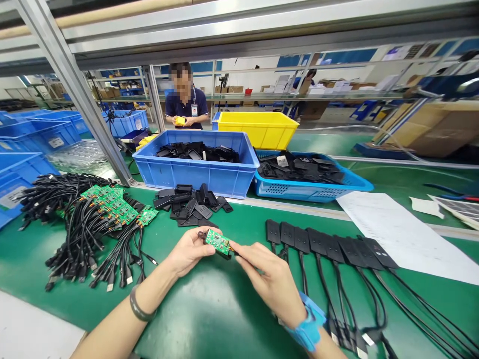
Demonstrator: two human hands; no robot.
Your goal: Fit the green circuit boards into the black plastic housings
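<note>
A green circuit board (217, 241) is held up over the green bench, with a dark plastic part showing beneath it. My left hand (190, 252) is closed on its left end, thumb along the near edge. At the board's right end, where thin coloured wires come off, my right hand (266, 274) is pinched on the wires and cable; its fingertips partly hide them. Left of my hands lies a pile of green boards (112, 202) with black USB cables (80, 244). To the right, several closed black cases (318, 242) with cables lie in a row.
Loose black case halves (192, 204) lie beyond my hands. Behind them stand a blue bin (194, 174) and a blue basket (310, 192) of black parts, plus a yellow bin (258, 130). White paper (407, 239) lies right. A co-worker (186, 102) holds something yellow across the bench.
</note>
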